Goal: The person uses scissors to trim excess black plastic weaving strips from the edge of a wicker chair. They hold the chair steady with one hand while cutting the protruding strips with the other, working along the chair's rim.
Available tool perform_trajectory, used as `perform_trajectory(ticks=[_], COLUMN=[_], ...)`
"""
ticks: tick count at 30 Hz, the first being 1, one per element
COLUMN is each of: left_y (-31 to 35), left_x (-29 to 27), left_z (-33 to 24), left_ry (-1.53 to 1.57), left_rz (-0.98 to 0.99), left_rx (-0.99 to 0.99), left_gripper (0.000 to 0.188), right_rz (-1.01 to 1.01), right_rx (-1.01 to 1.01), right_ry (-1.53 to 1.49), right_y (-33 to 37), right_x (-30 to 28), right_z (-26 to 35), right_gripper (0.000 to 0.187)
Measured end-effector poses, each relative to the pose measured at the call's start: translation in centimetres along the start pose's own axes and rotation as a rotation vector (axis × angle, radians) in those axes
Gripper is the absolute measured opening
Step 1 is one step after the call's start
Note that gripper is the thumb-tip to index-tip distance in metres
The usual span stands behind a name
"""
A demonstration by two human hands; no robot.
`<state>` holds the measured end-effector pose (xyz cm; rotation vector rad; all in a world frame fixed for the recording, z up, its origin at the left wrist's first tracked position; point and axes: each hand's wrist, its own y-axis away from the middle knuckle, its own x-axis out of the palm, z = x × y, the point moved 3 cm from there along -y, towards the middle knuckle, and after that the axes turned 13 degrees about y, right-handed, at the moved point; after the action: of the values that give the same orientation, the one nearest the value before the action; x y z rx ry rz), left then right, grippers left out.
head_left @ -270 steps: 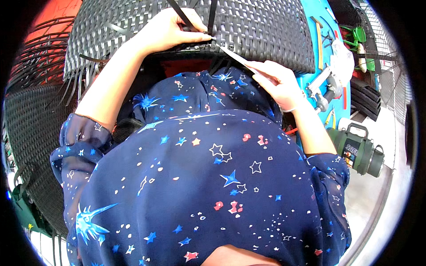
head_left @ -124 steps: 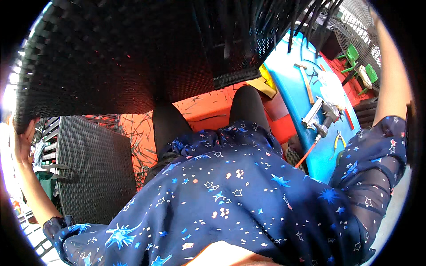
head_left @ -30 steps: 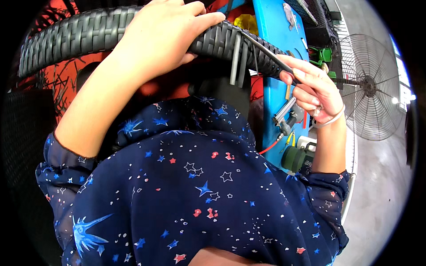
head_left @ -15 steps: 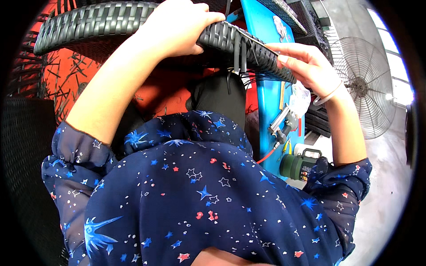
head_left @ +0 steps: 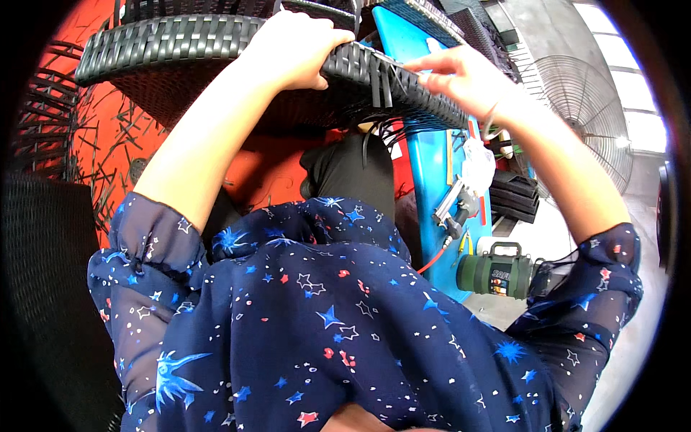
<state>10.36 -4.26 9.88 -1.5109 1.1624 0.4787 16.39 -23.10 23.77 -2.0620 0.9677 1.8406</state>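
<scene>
A curved black woven wicker piece (head_left: 169, 39), made of flat plastic strips, lies across the top of my view. My left hand (head_left: 299, 54) is closed over its upper edge, with the thumb underneath. Farther right along the same edge, my right hand (head_left: 461, 75) pinches a thin black strip (head_left: 392, 63) between thumb and fingers, its other fingers loosely bent. Short strip ends (head_left: 380, 83) hang down between the two hands. Loose strands trail below the weave, above my dark-trousered leg (head_left: 356, 169).
A blue table (head_left: 430, 194) at right carries an air tool (head_left: 457, 209) with a red hose (head_left: 433, 259) and a clear plastic bag (head_left: 477, 164). Beyond stand a green cylindrical container (head_left: 497, 273) and a large caged fan (head_left: 583, 115). Strip offcuts (head_left: 108, 147) litter the red floor at left.
My right hand has moved left and up along the edge, toward my left hand. The wicker piece has shifted slightly to the right in view. My left hand keeps its hold.
</scene>
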Motion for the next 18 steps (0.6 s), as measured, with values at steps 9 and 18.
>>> perform_trajectory(ticks=[9, 18], left_y=[-1.8, -0.1], left_x=[1.1, 1.7], left_z=[2.2, 0.2], left_ry=[-0.028, -0.032], left_rz=[0.068, 0.078], left_rx=[-0.044, -0.114], left_gripper=[0.085, 0.082], right_rz=[-0.296, -0.491], right_rx=[0.055, 0.101], right_ry=[-0.383, -0.523], right_y=[-1.2, 0.6], right_x=[7.7, 13.3], right_z=[-1.3, -1.4], right_gripper=[0.037, 0.036])
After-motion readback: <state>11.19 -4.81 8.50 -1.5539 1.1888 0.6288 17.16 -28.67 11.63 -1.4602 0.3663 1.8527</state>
